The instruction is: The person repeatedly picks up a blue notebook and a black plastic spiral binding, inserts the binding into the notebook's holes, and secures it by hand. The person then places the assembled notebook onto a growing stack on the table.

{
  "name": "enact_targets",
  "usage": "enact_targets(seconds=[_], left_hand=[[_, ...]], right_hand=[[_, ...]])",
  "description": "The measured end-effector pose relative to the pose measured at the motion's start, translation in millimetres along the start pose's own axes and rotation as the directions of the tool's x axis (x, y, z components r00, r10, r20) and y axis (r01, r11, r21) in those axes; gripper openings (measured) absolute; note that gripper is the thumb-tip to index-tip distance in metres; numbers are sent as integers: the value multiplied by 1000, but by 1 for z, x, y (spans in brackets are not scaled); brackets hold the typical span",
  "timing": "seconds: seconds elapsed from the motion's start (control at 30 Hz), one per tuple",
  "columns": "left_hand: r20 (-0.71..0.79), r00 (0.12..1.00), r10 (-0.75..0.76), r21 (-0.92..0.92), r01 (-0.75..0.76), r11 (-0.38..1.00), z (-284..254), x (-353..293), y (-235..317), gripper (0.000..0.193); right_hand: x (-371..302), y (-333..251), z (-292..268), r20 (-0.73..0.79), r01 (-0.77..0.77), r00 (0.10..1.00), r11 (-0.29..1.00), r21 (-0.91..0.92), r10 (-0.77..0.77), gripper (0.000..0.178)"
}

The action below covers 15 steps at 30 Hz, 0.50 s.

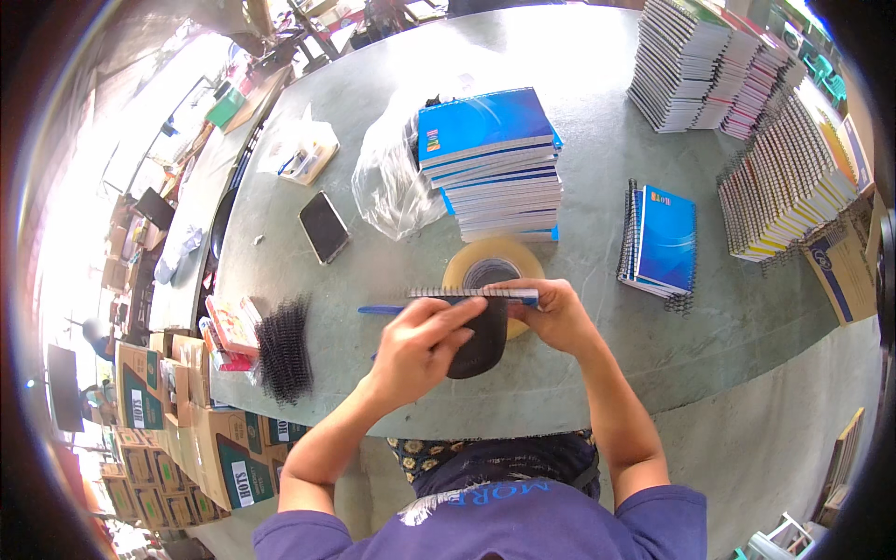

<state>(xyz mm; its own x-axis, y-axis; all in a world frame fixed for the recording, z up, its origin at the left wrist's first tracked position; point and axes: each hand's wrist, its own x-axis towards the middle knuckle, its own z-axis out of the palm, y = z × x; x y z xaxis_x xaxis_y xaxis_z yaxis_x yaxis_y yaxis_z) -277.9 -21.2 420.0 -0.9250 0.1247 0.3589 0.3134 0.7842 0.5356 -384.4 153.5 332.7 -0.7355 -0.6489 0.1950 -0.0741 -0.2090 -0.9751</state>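
Observation:
I hold a notebook (523, 296) edge-on above the table, with a row of coil loops or punched holes along its upper edge. My right hand (557, 317) grips its right end between thumb and fingers. From the left, my left hand (425, 345) presses bent fingers against its near side, close to the toothed edge. Below the fingers is a dark rounded object (481, 350), its kind unclear. Behind the notebook lies a wide roll of clear tape (457, 264), partly covered. A thin blue item (381, 310) sticks out to the left.
Ahead stands a stack of blue-covered books (490, 121) beside a clear plastic bag (392, 187). On the left are a phone (324, 227), black coils (285, 350) and small boxes (233, 327). Coil-bound notebooks (665, 238) lie right, with tall stacks (784, 187) beyond. Cartons (233, 457) stand lower left.

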Motion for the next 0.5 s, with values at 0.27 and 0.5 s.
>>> enact_targets(seconds=[0.27, 0.5], left_hand=[[-185, 981, -58, -93, 41, 995, 8, 8, 2, 34], [325, 921, -215, -206, 291, 934, 41, -40, -2, 33]], right_hand=[[-3, -3, 3, -3, -18, 1000, 1000, 14, 18, 30], [2, -1, 0, 43, 32, 999, 999, -1, -32, 27]])
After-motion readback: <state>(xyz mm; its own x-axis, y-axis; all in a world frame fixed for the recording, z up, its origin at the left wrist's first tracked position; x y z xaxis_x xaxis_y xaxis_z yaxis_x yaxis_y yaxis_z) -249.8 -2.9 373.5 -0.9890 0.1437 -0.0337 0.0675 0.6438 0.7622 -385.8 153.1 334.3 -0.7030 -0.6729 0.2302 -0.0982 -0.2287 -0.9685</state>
